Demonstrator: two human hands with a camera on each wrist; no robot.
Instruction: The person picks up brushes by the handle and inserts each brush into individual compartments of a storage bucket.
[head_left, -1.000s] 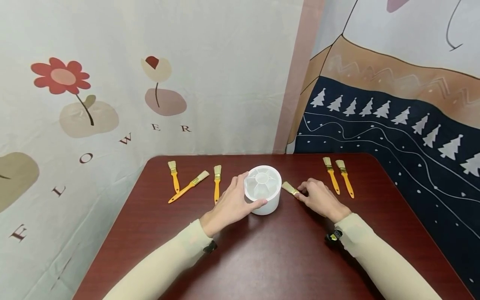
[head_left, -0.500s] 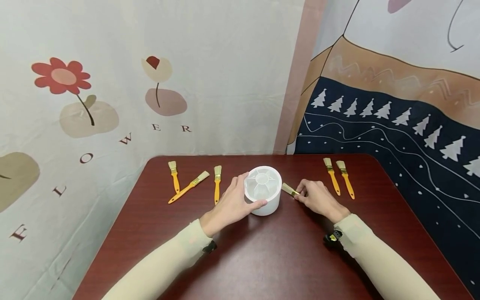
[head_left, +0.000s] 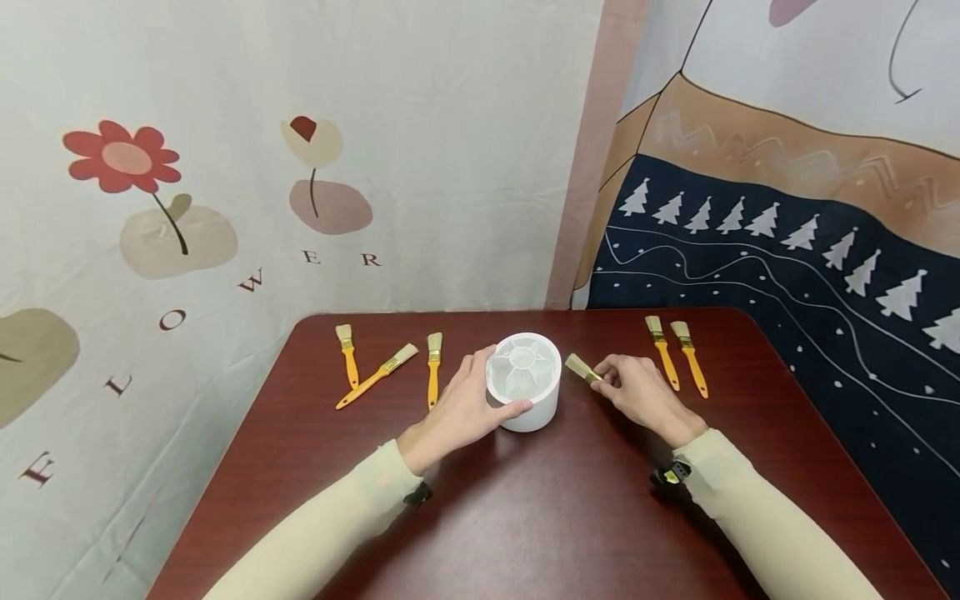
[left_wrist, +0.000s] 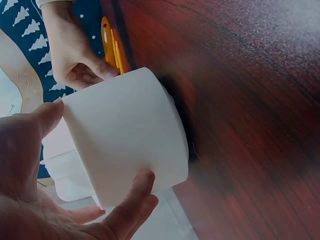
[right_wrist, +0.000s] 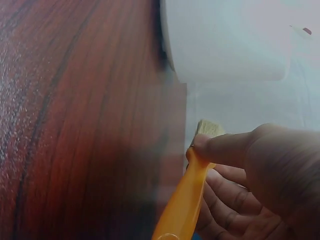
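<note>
A white round container (head_left: pixel 543 404) with divided compartments stands on the dark red table (head_left: pixel 517 517). My left hand (head_left: pixel 465 408) holds it from the left, thumb on the near side and fingers on the far side, as the left wrist view also shows. To its right, my right hand (head_left: pixel 641 392) pinches a paintbrush (head_left: pixel 581 367) close to where the bristles meet the yellow handle. In the right wrist view the paintbrush handle (right_wrist: pixel 182 205) sticks out below the thumb. The bristles point toward the container and are apart from it.
Left of the container lie three more paintbrushes, one upright in view (head_left: pixel 433 375), one slanted (head_left: pixel 378 375) and one near the corner (head_left: pixel 348 354). Two paintbrushes (head_left: pixel 663 354) lie side by side at the right. A printed cloth (head_left: pixel 465 167) hangs behind the table.
The paintbrush in my right hand has risen slightly, and its bristles have moved a little away from the container. My left hand stays on the container.
</note>
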